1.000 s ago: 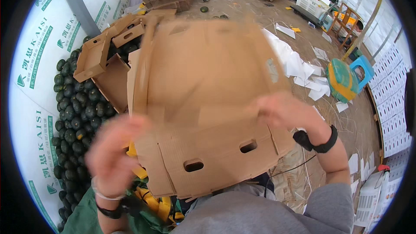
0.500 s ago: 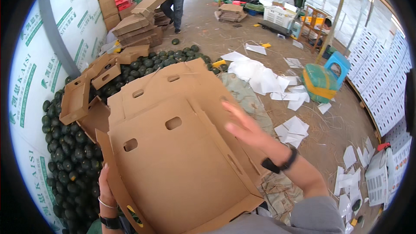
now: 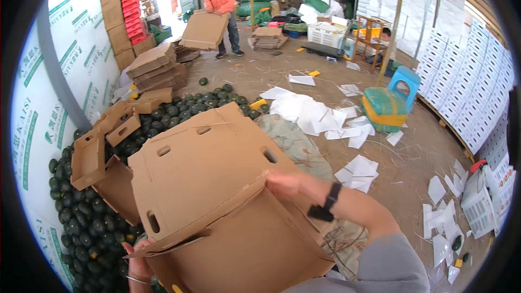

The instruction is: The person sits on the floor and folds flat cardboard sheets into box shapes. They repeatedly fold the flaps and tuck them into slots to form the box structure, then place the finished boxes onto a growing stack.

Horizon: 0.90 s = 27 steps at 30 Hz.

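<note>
A partly folded brown cardboard box (image 3: 239, 244) lies before me, its side wall raised along the right and its far end flap turned up. Beyond it spreads flat brown cardboard (image 3: 211, 157) with oval handle holes. At the box's far left corner, my left hand (image 3: 140, 260) is closed on the edge, its fingers partly hidden. My right hand (image 3: 285, 183) is closed against the far right corner, where the end flap meets the side wall; its fingertips are hidden.
A heap of dark green avocados (image 3: 89, 222) lies along the left wall, with open cardboard trays (image 3: 89, 154) on it. White paper sheets (image 3: 309, 111) litter the floor. A blue stool (image 3: 406, 82) stands at right. Farther off, a person (image 3: 220, 0) holds a flat carton (image 3: 203, 30).
My right hand has come down and left onto the box's corner. The far end flap has been turned up. The person behind has lowered the carton. My view has tilted up.
</note>
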### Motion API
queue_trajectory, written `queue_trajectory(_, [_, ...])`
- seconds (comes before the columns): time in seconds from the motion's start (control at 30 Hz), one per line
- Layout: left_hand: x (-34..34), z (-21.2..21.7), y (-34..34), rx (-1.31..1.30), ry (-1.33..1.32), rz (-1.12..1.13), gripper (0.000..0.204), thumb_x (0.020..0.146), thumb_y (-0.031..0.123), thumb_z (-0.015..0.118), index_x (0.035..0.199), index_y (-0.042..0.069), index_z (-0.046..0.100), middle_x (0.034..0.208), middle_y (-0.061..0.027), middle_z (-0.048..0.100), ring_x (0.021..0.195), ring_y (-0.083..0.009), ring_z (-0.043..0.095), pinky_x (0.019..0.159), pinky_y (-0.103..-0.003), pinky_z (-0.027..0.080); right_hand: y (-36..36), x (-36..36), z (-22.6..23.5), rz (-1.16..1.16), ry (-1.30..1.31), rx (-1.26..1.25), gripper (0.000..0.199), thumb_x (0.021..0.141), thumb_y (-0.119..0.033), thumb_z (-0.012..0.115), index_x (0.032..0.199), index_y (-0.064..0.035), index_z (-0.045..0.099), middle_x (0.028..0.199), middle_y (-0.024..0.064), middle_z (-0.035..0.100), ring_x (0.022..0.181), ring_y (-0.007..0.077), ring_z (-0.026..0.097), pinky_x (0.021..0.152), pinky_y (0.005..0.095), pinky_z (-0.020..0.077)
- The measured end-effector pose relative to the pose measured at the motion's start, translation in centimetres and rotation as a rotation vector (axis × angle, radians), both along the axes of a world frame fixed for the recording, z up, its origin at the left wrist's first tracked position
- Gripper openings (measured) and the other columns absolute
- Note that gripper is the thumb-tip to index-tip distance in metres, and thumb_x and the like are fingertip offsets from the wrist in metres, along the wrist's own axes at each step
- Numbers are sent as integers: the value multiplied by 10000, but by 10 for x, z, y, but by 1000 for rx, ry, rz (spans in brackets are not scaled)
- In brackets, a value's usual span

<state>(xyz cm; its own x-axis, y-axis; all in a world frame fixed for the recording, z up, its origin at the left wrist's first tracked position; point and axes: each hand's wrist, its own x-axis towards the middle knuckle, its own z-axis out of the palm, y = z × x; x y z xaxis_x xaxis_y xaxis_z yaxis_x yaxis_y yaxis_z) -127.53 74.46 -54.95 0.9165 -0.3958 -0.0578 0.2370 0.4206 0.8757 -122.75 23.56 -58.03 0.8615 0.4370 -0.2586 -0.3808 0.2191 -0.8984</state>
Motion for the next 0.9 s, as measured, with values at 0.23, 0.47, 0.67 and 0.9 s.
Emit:
queue_trajectory(0.23, [7, 114, -99, 1625, -917, -476, 498, 766, 387, 775, 1124, 72, 633, 1048, -140, 669, 1008, -279, 651, 835, -361, 522, 44, -19, 99, 670, -1063, -1326, 364, 859, -280, 693, 1106, -24, 614, 1072, 151, 640, 1037, 288, 617, 842, 391, 515])
queue_trajectory(0.47, [17, 82, -85, 1873, -1168, -224, 290, 759, 353, 739, 838, 102, 619, 748, -116, 642, 719, -339, 651, 627, -459, 510, 70, -13, 99, 238, -1281, -1386, 185, 828, -175, 636, 974, -66, 603, 1001, 128, 653, 972, 320, 625, 795, 453, 512])
queue_trajectory(0.67, [75, 105, 72, 1368, -714, 730, 356, 861, 161, 640, 1176, 4, 596, 809, -123, 662, 675, -212, 645, 611, -336, 511, -19, -27, 121, -568, -1175, -1268, 488, 849, -163, 664, 1280, 3, 503, 1359, 240, 475, 1287, 404, 434, 1087, 442, 356])
queue_trajectory(0.9, [18, -92, 82, 1022, -132, 528, 808, 833, 201, 755, 1470, -28, 313, 1314, -100, 507, 1233, -227, 478, 1064, -353, 378, -63, -82, -22, -314, -509, -892, 862, 774, -298, 762, 1437, 21, 312, 1438, 265, 397, 1361, 388, 362, 1116, 472, 313])
